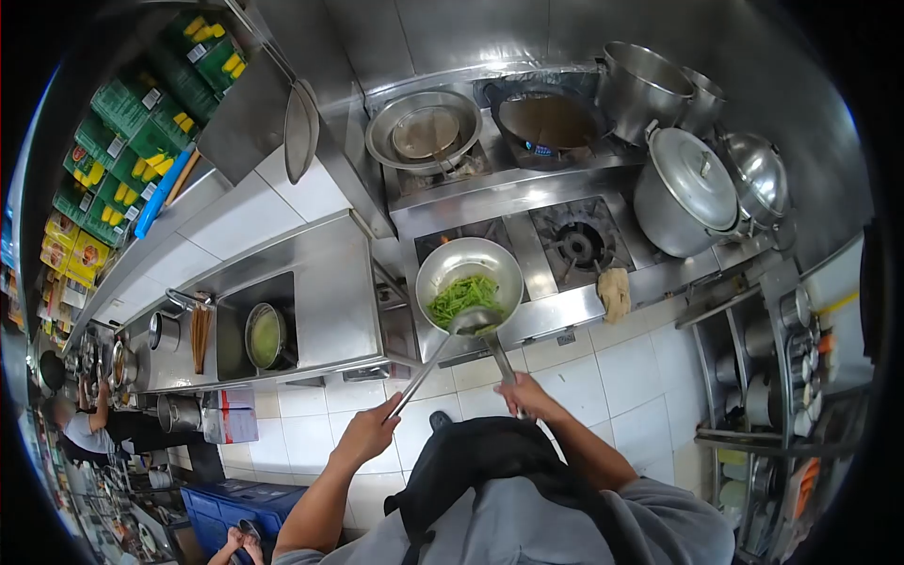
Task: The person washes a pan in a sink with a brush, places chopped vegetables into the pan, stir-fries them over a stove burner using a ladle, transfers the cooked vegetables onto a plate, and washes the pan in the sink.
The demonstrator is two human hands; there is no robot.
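Observation:
My left hand (365,435) is closed around the handle of a metal ladle (468,321), whose bowl rests in the greens at the pan's near side. A round metal pan (507,265) sits over the front left burner, and my right hand (527,395) grips its handle below. Cut green vegetables (459,298) lie in the pan, partly covered by the ladle. A small orange flame shows behind the pan's upper left edge.
A lidded pot (680,202) stands right of the bare front burner (580,245). A cloth (614,294) hangs on the stove's front edge. Behind are a dark wok (549,121) over blue flame and a basin (379,141). A co-worker (89,428) stands far left.

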